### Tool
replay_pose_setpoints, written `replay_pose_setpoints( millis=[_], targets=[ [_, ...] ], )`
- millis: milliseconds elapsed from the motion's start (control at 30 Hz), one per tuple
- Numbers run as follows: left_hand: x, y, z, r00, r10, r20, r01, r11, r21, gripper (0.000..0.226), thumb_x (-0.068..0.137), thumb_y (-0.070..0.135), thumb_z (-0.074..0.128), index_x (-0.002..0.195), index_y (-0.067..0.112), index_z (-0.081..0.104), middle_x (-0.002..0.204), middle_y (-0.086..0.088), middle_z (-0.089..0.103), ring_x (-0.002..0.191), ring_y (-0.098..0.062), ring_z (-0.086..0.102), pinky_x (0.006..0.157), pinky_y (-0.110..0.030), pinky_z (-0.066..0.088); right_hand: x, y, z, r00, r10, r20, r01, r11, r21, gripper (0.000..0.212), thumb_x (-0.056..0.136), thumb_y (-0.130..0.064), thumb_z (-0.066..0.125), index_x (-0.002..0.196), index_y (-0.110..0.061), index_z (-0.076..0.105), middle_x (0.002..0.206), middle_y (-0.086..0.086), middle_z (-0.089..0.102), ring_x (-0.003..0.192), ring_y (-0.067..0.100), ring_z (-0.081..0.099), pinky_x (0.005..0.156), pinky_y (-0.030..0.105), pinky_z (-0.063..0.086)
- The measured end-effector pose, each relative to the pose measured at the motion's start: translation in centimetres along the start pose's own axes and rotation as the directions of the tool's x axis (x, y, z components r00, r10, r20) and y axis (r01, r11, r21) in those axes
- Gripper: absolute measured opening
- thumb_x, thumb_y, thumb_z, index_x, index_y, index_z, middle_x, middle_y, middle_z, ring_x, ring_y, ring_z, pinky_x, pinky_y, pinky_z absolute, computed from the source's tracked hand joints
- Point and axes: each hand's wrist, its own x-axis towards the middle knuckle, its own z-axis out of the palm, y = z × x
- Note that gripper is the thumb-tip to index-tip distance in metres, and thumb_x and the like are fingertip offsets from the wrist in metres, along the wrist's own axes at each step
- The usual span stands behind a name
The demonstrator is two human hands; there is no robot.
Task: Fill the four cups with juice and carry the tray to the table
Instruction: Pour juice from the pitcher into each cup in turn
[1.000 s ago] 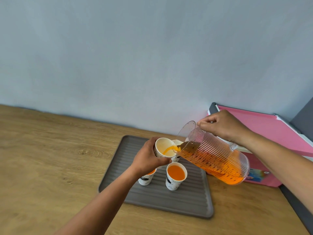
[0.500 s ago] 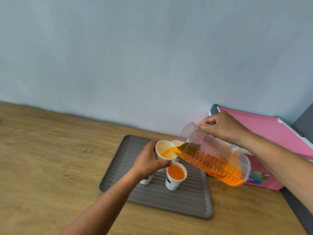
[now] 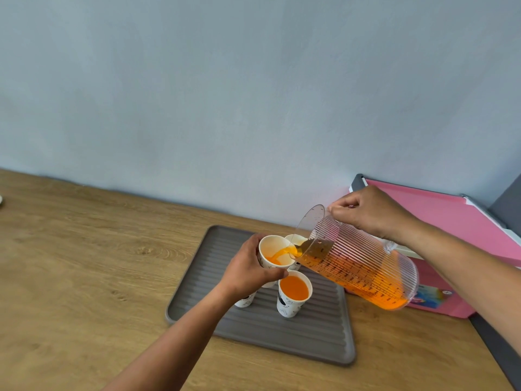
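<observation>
Wooden countertop all along the bottom, pale blue wall behind. Grey ribbed tray sitting flat on the wood, right of centre, far edge near the wall.

Left hand wrapped tight round a white paper cup, lifted clear of the tray and tipped a bit toward the jug. Thin stream of orange juice landing inside, only a shallow pool at the bottom so far. Under that hand, another patterned cup on the tray, mostly hidden by the wrist, so can't tell how full. Just right of it, near the middle of the tray, a cup standing upright and filled almost to the brim with orange. Behind the lifted one, rim of a fourth cup peeking out toward the tray's far edge, contents not visible.

Clear ribbed measuring jug tilted spout-down over the tray's right side, roughly the lower half of it full of juice, black scale markings on the side. Right hand clamped on its upper rim and handle area, knuckles up.

Pink box against the wall at the right end of the counter, behind the jug, with a colourful label low on its front.
</observation>
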Motion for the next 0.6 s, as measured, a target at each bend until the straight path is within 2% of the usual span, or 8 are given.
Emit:
replay_pose_setpoints(
  millis=[133,200,367,600],
  targets=[
    [-0.09,0.11,-0.07,1.000,0.004,0.001,-0.004,1.000,0.008,0.077,0.059,0.042,0.088,0.125,0.034,0.048,0.118,0.014,0.060,0.104,-0.006,0.059,0.086,-0.030,0.054,0.09,0.01,0.06,1.000,-0.008,0.002,0.008,1.000,-0.009,0.015,0.086,-0.027,0.068,0.092,-0.019,0.079,0.082,-0.029,0.061,0.083,-0.011,0.058,0.078,0.022,0.046],
    [-0.15,0.18,-0.09,1.000,0.005,0.000,-0.005,1.000,0.009,0.077,0.060,0.041,0.089,0.125,0.033,0.048,0.117,0.014,0.059,0.103,-0.006,0.059,0.084,-0.028,0.054,0.11,0.04,0.07,1.000,-0.014,0.002,0.014,1.000,-0.009,0.014,0.086,-0.027,0.068,0.092,-0.020,0.078,0.083,-0.027,0.061,0.083,-0.011,0.057,0.076,0.020,0.045],
    [-0.22,0.15,-0.10,1.000,0.002,0.000,-0.002,1.000,0.009,0.077,0.061,0.040,0.088,0.125,0.033,0.048,0.117,0.014,0.059,0.104,-0.007,0.059,0.084,-0.027,0.054,0.18,0.07,0.16,1.000,-0.008,0.013,0.008,1.000,-0.016,0.015,0.085,-0.028,0.068,0.091,-0.021,0.079,0.084,-0.026,0.062,0.085,-0.010,0.057,0.087,0.027,0.046],
    [-0.36,0.16,-0.17,1.000,-0.007,0.005,0.007,1.000,-0.008,0.076,0.061,0.039,0.089,0.124,0.033,0.048,0.116,0.014,0.059,0.103,-0.005,0.059,0.082,-0.024,0.052,0.21,0.10,0.23,1.000,-0.008,0.015,0.008,1.000,0.002,0.015,0.085,-0.027,0.067,0.089,-0.018,0.079,0.085,-0.024,0.064,0.087,-0.008,0.059,0.088,0.029,0.047]
  ],
)
